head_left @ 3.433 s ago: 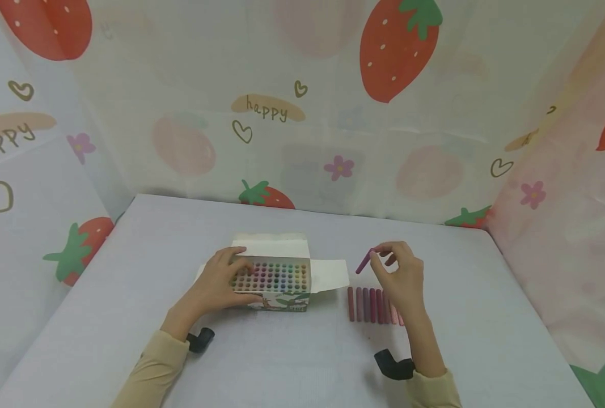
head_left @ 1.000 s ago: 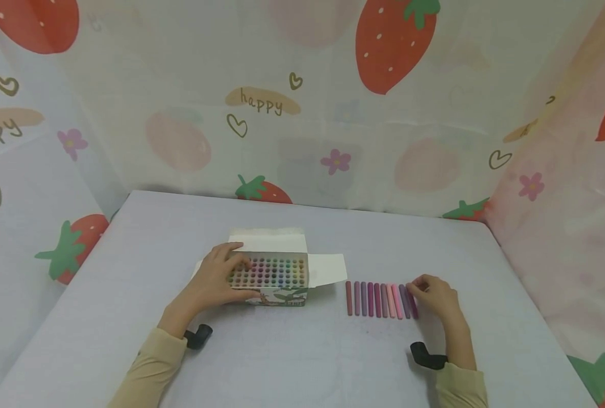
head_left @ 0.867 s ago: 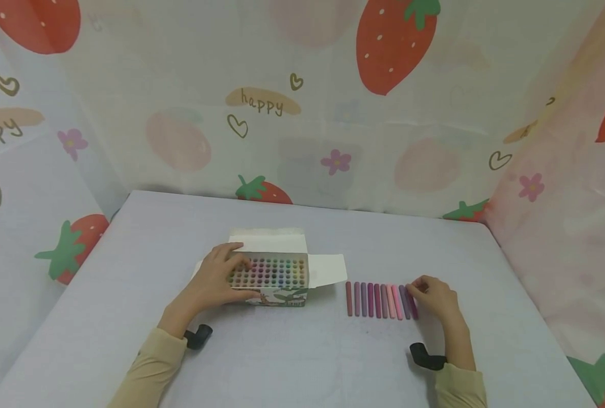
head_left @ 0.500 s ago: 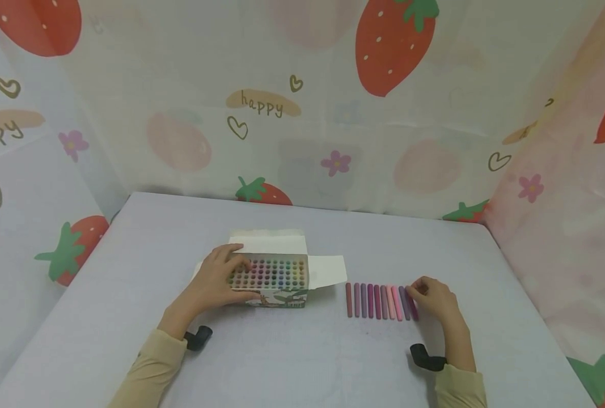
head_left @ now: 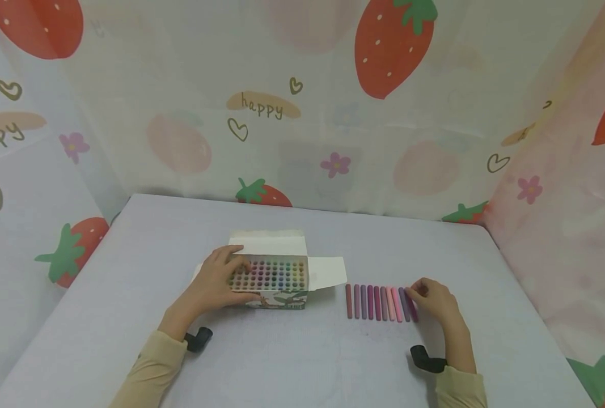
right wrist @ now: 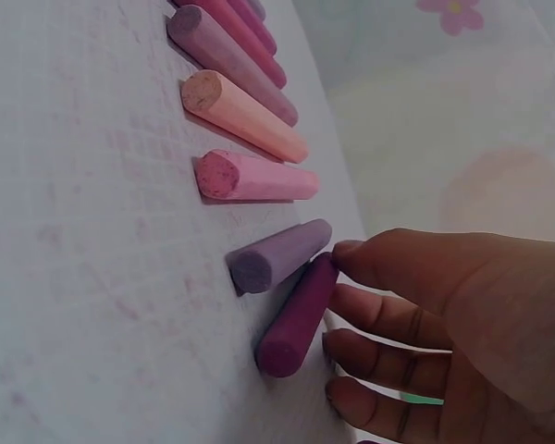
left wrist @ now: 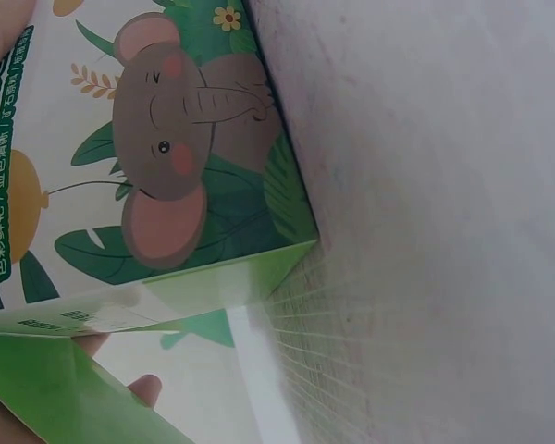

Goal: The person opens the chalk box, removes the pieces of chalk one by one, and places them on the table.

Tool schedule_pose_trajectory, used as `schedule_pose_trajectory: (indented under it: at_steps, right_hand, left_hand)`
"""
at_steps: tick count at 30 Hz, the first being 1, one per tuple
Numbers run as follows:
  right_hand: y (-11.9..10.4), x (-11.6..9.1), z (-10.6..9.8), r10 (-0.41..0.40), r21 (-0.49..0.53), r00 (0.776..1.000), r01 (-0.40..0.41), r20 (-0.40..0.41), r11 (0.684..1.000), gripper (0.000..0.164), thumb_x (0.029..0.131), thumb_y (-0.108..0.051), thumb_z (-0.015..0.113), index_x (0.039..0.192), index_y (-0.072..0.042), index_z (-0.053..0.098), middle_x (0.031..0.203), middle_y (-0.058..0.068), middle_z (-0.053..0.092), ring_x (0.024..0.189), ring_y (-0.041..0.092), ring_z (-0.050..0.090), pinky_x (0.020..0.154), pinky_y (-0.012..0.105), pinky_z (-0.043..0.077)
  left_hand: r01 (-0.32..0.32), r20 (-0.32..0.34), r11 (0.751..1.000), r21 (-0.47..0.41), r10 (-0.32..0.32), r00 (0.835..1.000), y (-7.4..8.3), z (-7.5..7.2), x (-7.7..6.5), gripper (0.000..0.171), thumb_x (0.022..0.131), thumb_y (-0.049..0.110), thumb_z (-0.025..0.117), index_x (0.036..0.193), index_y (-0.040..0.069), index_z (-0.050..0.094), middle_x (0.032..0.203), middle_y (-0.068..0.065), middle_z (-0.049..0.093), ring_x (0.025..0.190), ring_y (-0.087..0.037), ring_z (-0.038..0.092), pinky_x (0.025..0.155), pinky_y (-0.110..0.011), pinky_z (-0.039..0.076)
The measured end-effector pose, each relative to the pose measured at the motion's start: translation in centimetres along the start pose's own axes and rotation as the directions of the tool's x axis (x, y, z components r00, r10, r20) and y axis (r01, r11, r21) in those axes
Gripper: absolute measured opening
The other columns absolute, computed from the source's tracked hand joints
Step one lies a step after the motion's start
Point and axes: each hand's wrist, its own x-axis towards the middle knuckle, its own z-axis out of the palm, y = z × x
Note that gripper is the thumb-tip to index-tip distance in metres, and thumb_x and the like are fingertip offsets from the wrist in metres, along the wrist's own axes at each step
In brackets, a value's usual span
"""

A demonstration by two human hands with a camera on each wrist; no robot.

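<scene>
My left hand (head_left: 210,283) grips the near left part of an open cardboard chalk box (head_left: 284,300), thumb along its front and fingers over the top. The box is full of upright chalk sticks in many colours. An elephant decorates the box's printed side (left wrist: 166,139) in the left wrist view. My right hand (head_left: 437,300) pinches the far end of a dark purple chalk stick (right wrist: 298,319) between thumb and fingers. That stick lies slanted on the table, its far end close to a greyish-purple chalk (right wrist: 277,257). A pink chalk (right wrist: 264,178) and a peach chalk (right wrist: 250,118) lie further along the row.
Several reddish and purple chalks, among them a brownish-red one (head_left: 349,301) at the left end, lie side by side right of the box. A white box flap (head_left: 328,272) sticks out toward them. The white-covered table (head_left: 282,362) meets a strawberry-print cloth (head_left: 266,147) behind.
The right hand has carried the purple chalk from above the row down to its right end, then stayed almost still for the last second. The left hand has kept its place on the box.
</scene>
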Motion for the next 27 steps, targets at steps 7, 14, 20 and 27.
schedule_pose_trajectory:
  at_steps: [7,14,20,27]
  right_hand:
    - [0.07,-0.12,0.03,-0.001,0.002,1.000,0.001,0.004,1.000,0.032,0.088,-0.033,0.060,0.095,-0.002,0.061,0.092,0.015,0.063,0.084,0.027,0.056,0.074,0.047,0.047]
    - [0.04,-0.18,0.02,0.012,-0.005,1.000,-0.012,0.003,1.000,0.034,0.089,-0.035,0.059,0.095,-0.002,0.060,0.089,0.013,0.063,0.081,0.025,0.056,0.070,0.044,0.047]
    - [0.03,-0.19,-0.06,0.010,-0.008,1.000,-0.010,0.001,1.000,0.034,0.089,-0.035,0.059,0.096,-0.002,0.061,0.090,0.013,0.063,0.081,0.025,0.056,0.070,0.045,0.047]
    - [0.11,-0.18,-0.06,0.009,-0.004,1.000,-0.009,0.005,1.000,0.036,0.089,-0.037,0.059,0.098,-0.003,0.061,0.090,0.012,0.063,0.082,0.025,0.057,0.070,0.044,0.047]
  left_hand:
    - [-0.011,-0.003,1.000,0.000,0.011,1.000,0.05,-0.08,-0.09,0.057,0.061,0.068,0.070,0.098,0.027,0.056,0.142,-0.013,0.034,0.132,-0.037,0.026,0.104,-0.060,0.025]
    - [-0.022,-0.017,1.000,0.006,0.022,1.000,-0.01,-0.05,0.00,0.057,0.061,0.066,0.072,0.098,0.026,0.057,0.141,-0.013,0.035,0.132,-0.036,0.027,0.103,-0.060,0.027]
    - [-0.014,-0.013,1.000,0.017,0.014,1.000,-0.19,0.15,0.03,0.057,0.061,0.066,0.073,0.098,0.026,0.056,0.142,-0.013,0.034,0.132,-0.036,0.027,0.103,-0.059,0.027]
    - [-0.025,-0.022,1.000,0.013,0.026,0.999,-0.11,0.11,0.00,0.056,0.061,0.065,0.073,0.098,0.026,0.056,0.142,-0.013,0.035,0.132,-0.036,0.027,0.104,-0.059,0.026]
